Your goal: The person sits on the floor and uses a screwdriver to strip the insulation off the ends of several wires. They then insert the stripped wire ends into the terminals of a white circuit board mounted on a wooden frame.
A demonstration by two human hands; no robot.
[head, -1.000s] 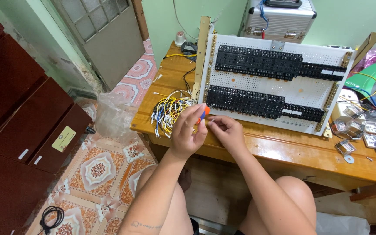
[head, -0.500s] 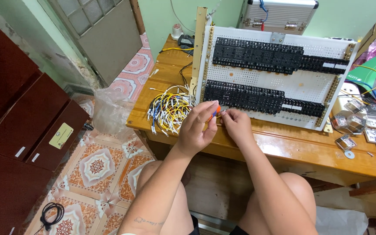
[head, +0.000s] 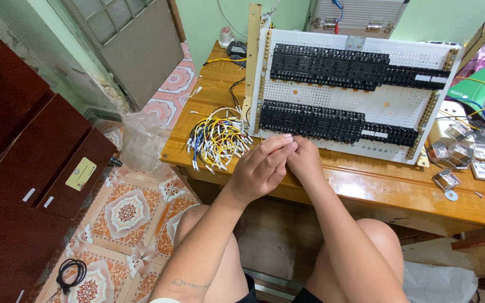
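1. Head view looked down on a seated person's two bare hands, brought together just above the near edge of a wooden table (head: 366, 185).
2. Left hand (head: 259, 168) was curled, its fingertips (head: 286, 145) pressed against those of the right hand (head: 305, 160); both sets of fingers were closed in a pinch.
3. Whatever they pinched was hidden between the fingers, so it could not be told for sure; it was possibly a small wire end.
4. Just left of the hands, on the table, lay a loose bundle of short wires (head: 217, 139), yellow, white and blue, their ends fanned toward the table edge.
5. Right behind the hands stood a white perforated panel (head: 360, 95), tilted back, carrying two rows of black terminal blocks (head: 332, 120), with brass strips along its sides.
6. Small metal parts (head: 447, 179) lay well apart at the right end of the table.
7. As a judgement, fine work of this kind goes best with the wrists steadied near the table edge, the piece held close to its tip, and the hands kept low in front of the lower row so the fingers do not block sight of the slots.
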